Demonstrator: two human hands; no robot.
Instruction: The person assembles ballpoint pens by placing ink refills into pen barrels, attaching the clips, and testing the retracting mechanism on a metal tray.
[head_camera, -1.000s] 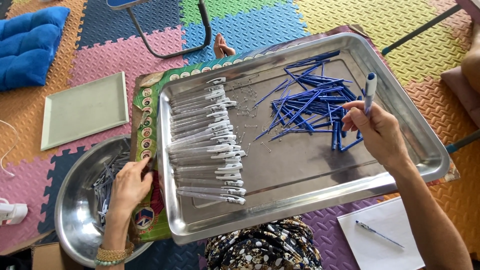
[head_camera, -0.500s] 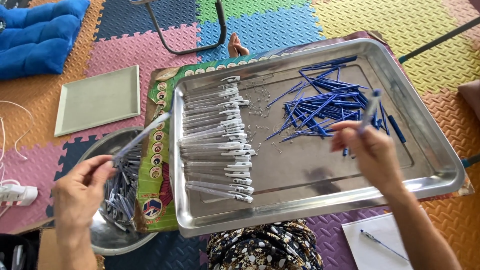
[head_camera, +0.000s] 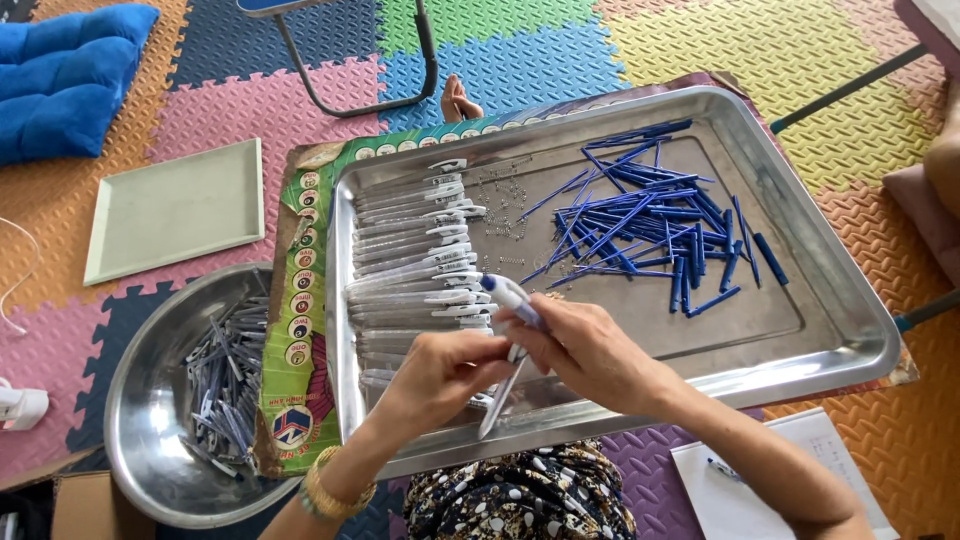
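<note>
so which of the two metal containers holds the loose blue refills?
The rectangular steel tray: blue refills are piled at its far right. The round steel bowl, at the left on the floor mat, holds only grey-white pen parts.

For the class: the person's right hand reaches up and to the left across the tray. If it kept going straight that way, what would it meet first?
Probably the row of clear pen barrels in the steel tray, just beyond the right hand. Height is hard to judge; it might pass above them.
</note>
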